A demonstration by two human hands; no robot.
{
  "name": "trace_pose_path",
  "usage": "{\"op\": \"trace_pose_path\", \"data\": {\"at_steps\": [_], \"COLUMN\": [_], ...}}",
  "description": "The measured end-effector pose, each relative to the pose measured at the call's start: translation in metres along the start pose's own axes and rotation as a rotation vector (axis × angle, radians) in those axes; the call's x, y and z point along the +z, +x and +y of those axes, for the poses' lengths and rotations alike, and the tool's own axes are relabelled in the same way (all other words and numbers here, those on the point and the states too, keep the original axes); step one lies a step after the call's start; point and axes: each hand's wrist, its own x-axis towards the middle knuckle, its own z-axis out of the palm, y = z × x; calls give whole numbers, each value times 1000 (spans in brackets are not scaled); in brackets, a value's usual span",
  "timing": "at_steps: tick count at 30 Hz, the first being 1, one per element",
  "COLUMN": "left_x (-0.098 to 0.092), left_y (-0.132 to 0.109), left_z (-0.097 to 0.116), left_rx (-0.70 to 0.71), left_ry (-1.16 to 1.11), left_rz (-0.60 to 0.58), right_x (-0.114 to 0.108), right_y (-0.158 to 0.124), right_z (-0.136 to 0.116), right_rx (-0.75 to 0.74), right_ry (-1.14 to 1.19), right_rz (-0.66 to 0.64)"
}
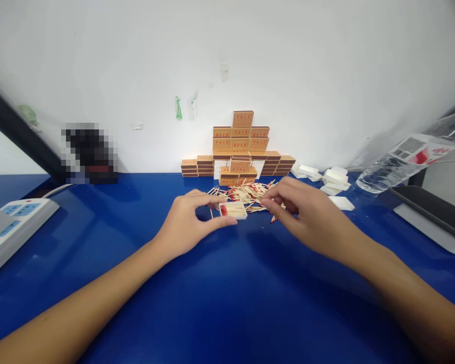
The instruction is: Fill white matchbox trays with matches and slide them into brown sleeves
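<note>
My left hand grips a small white matchbox tray between thumb and fingers. Matches with red heads lie inside the tray, heads towards the left. Just to the right of it, my right hand is closed, thumb and fingertips pinched together; whatever they may hold is too small to make out. Behind both hands spreads a loose pile of matches on the blue table. Part of the pile is hidden by my right hand.
Stacked matchboxes stand against the wall behind the pile. Several white trays lie at the right. Farther right are a tilted plastic bottle and a dark phone-like object. A power strip lies at the left.
</note>
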Motion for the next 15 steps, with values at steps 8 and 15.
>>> {"op": "trace_pose_path", "data": {"at_steps": [8,15], "left_x": [-1,-2], "left_y": [0,0], "left_z": [-3,-3], "left_rx": [59,167], "left_ry": [48,66], "left_rz": [-7,-14], "right_x": [-16,-8], "right_y": [-1,-3], "right_z": [54,61], "right_rx": [72,131], "right_ry": [-124,-38], "right_rz": [-260,-426]}}
